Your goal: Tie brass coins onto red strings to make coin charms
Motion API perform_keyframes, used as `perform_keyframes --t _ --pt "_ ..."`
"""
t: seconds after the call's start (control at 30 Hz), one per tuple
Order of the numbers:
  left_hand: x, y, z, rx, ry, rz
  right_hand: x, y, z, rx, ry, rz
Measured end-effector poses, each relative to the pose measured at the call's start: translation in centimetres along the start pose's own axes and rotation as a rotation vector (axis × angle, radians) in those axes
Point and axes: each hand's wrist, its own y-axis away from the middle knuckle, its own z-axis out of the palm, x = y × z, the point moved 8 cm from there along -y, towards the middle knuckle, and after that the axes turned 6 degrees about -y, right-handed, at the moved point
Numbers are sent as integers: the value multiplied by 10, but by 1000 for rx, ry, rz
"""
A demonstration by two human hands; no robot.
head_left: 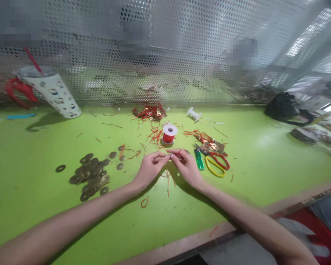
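Observation:
My left hand (150, 168) and my right hand (185, 165) meet at the middle of the green table (30, 154), fingertips pinched together on a thin red cord (168, 180) whose ends hang down below them. A spool of red cord (169, 133) stands just behind the hands. A heap of brass coins with holes (91, 176) lies to the left of my left hand. A green lighter (199, 159) and red-and-yellow scissors (216, 161) lie right beside my right hand.
Finished bundles of red cord and coins lie at the back (149, 112) and right (209, 141). An empty white spool (194, 114), a patterned cup (55, 94) at the back left, a black bag (285, 106) at the right and a perforated metal screen (182, 55) behind.

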Motion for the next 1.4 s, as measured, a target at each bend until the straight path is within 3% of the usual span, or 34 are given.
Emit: perform_keyframes --t 0.4,0.7,1.03,1.2,1.4 --pt "-2 0 -9 97 104 -35 4 1 3 6 -120 81" --pt "-3 1 -10 106 67 -24 -2 3 3 44 -67 -18" --pt "-1 0 3 -71 86 -77 1 1 -7 83 -83 6" --pt "-1 -3 8 -150 -63 -19 2 0 -8 91 -61 26" --pt "-1 -4 10 -209 -111 -34 11 -14 -10 -131 -161 251"
